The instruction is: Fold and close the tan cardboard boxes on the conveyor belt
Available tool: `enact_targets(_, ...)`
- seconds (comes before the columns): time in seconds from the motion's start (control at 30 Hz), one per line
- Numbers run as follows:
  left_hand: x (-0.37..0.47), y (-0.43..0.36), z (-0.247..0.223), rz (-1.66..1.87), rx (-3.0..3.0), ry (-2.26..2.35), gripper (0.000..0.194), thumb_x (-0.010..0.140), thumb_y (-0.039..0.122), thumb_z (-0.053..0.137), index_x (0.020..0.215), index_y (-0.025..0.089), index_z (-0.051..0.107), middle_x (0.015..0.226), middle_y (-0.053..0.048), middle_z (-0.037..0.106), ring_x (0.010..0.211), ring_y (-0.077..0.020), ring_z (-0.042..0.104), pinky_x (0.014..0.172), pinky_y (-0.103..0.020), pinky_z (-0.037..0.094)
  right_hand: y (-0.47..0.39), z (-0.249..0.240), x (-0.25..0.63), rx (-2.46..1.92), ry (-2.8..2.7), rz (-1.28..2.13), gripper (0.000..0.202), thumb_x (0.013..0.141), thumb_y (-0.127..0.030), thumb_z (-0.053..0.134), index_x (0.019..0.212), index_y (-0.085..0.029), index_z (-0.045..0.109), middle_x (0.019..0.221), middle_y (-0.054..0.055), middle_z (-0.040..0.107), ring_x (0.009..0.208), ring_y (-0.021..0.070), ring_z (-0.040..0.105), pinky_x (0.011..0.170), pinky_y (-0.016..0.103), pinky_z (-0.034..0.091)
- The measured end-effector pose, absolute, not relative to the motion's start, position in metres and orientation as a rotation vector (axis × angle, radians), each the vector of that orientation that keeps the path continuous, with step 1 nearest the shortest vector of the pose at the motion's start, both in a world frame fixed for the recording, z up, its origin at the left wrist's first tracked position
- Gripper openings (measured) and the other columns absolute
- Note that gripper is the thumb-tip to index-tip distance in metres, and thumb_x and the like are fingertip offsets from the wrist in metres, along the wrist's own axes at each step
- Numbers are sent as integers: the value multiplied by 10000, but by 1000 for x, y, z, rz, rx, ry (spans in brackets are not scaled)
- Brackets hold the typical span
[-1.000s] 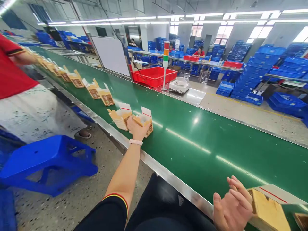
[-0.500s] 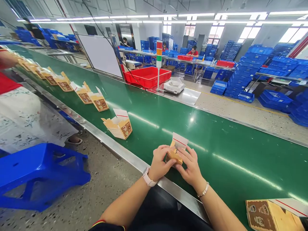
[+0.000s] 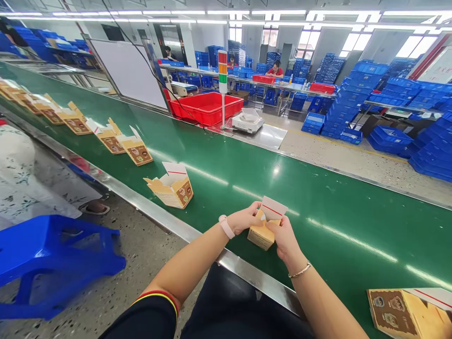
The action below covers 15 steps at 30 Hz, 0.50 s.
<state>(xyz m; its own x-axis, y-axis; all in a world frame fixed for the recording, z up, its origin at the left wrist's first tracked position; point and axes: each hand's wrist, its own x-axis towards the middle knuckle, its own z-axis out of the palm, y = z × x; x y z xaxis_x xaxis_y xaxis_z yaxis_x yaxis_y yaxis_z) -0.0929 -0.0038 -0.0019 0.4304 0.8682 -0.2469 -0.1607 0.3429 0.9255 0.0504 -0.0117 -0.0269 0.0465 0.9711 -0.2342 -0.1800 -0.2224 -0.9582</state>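
A small yellow-brown cardboard box (image 3: 262,235) stands on the green conveyor belt (image 3: 328,254) in front of me, its white lid flap with a red strip raised at the back. My left hand (image 3: 245,220) grips its left side, fingers behind and thumb at the top edge. On the other side, my right hand (image 3: 285,235) pinches the box's top edge near the flap. Both thumbs meet close to the front upper rim. What lies inside the box is mostly hidden by my fingers. Another open box (image 3: 173,188) sits to the left on the belt.
Several open boxes (image 3: 137,148) line the belt farther left, and one box (image 3: 399,308) lies at the lower right. A metal rail (image 3: 190,233) edges the belt. Across it are a red bin (image 3: 208,110), a signal light (image 3: 222,75) and a scale (image 3: 248,121). A blue stool (image 3: 42,254) stands at left.
My hands have turned the box so its printed-text front shows, and now grip it higher, at the rim. The view has shifted slightly; the person at left has moved mostly out of view.
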Motion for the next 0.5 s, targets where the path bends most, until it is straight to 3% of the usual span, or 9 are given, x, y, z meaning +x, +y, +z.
enact_targets(0.13, -83, -6, -6, 911, 918, 932, 525, 619, 194, 738, 1079, 185, 484, 977, -70, 628, 923, -218, 614, 885, -395, 459, -21, -23, 61, -1251, -906, 1281, 517, 605, -464, 715, 978, -208, 465, 957, 81, 617, 891, 284, 629, 751, 440, 547)
enact_targets(0.2, -92, -16, -7, 1205, 1017, 1057, 429, 687, 284, 726, 1044, 190, 509, 1029, -95, 623, 992, -229, 602, 938, -418, 449, -34, -28, 67, -1210, -1037, 1024, 578, 653, -541, 697, 1055, -210, 446, 1081, 101, 574, 1041, 298, 576, 900, 498, 490)
enact_targets(0.3, -136, -40, -8, 1864, 1157, 1339, 373, 763, 416, 650, 1031, 195, 515, 1104, -109, 581, 1098, -250, 559, 1007, -445, 420, -53, -41, 80, -1177, -1418, 713, 766, 624, -498, 785, 1225, -208, 408, 1237, 121, 489, 1172, 302, 489, 1024, 512, 398)
enact_targets(0.4, -197, -59, -12, 2354, 1102, 1843, 694, 650, 444, 747, 1195, 198, 393, 1304, -142, 433, 1273, -308, 428, 1091, -495, 332, -52, -46, 111, -1174, -1654, 611, 711, 709, -492, 748, 1266, -209, 408, 1213, 123, 508, 1080, 281, 546, 954, 484, 459)
enact_targets(0.5, -244, -62, -18, 2281, 960, 2195, 1042, 504, 388, 851, 1331, 174, 254, 1420, -196, 293, 1368, -361, 299, 1163, -521, 204, -30, -38, 169, -1193, -1755, 448, 589, 692, -588, 726, 1107, -217, 533, 1123, 115, 569, 1045, 309, 570, 927, 517, 472)
